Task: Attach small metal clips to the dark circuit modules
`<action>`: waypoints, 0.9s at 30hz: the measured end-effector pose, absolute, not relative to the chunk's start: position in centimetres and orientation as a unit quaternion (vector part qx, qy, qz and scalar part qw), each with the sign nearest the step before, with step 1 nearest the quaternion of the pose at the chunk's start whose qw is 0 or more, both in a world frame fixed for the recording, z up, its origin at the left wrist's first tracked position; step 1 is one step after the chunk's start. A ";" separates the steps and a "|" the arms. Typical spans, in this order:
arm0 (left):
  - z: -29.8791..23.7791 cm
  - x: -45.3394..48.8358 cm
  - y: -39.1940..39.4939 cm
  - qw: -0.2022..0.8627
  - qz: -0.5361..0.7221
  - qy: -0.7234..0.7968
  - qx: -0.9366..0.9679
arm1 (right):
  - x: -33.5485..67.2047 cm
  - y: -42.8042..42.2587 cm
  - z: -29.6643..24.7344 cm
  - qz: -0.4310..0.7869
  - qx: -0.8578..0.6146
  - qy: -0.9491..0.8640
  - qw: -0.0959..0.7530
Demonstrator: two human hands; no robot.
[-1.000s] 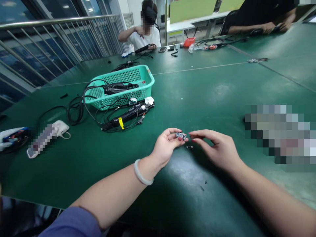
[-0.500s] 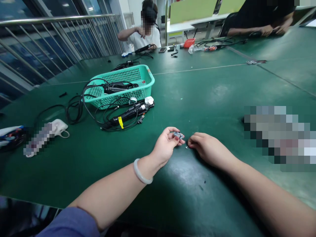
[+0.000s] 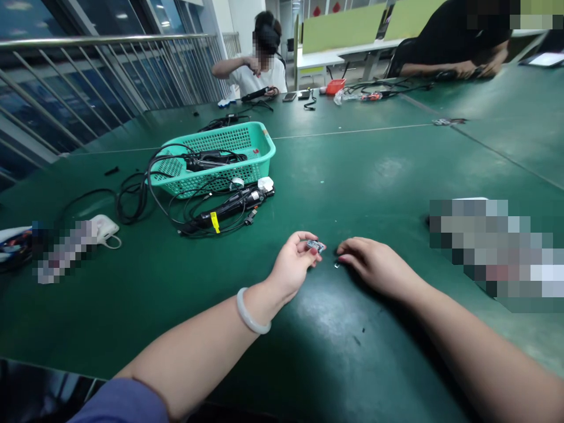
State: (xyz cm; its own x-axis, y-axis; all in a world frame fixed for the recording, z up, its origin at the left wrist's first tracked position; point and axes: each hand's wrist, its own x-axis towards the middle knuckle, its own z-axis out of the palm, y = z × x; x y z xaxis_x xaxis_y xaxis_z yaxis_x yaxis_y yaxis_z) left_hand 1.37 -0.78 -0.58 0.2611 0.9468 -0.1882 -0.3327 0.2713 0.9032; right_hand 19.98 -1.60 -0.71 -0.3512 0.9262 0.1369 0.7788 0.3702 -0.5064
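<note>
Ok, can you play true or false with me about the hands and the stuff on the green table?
1. The left hand pinches a small grey part. True.
2. The right hand is raised high in the air. False: it rests on the green table, fingertips beside a tiny piece.
3. The basket is red. False: it is teal, with black cables in it.
4. A pale bangle sits on the left wrist. True.
</note>
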 end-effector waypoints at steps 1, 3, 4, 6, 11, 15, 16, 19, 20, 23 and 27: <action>-0.5 1.4 -0.8 0.694 0.461 0.396 0.386 | 19.8 -1.8 -0.7 0.178 -0.535 -0.802 0.197; -0.4 1.4 -0.8 0.696 0.461 0.399 0.380 | 19.3 -2.2 -0.6 0.165 -0.535 -0.807 0.187; -0.4 1.4 -0.8 0.697 0.462 0.400 0.375 | 19.0 -2.3 -0.6 0.154 -0.533 -0.811 0.187; -0.3 1.4 -0.8 0.699 0.463 0.403 0.367 | 18.6 -2.4 -0.7 0.135 -0.528 -0.816 0.192; -0.3 1.3 -0.7 0.702 0.460 0.406 0.361 | 18.8 -2.1 -0.8 0.130 -0.519 -0.821 0.200; -0.3 1.3 -0.7 0.703 0.458 0.405 0.363 | 19.2 -2.3 -0.5 0.113 -0.563 -0.797 0.186; -0.2 1.3 -0.8 0.703 0.458 0.405 0.364 | 19.1 -2.5 -0.4 0.107 -0.578 -0.788 0.180; -0.2 1.3 -0.8 0.703 0.458 0.404 0.364 | 18.8 -2.8 -0.1 0.096 -0.602 -0.776 0.163; -0.2 1.3 -0.7 0.703 0.458 0.406 0.364 | 18.7 -2.8 -0.1 0.094 -0.604 -0.776 0.157; -0.2 1.4 -0.7 0.701 0.458 0.409 0.362 | 18.3 -2.7 -0.2 0.090 -0.606 -0.777 0.142; -0.1 1.5 -0.7 0.705 0.459 0.410 0.353 | 18.3 -2.4 -0.4 0.083 -0.605 -0.780 0.141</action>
State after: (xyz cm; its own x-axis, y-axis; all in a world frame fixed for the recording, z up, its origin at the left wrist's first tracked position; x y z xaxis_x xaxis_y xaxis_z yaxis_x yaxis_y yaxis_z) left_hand 1.45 -0.71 -0.12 0.2423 0.9363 -0.2541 -0.3570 0.3296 0.8740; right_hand 18.31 -2.42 -0.38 -0.2292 0.9659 0.1204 0.9193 0.2554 -0.2995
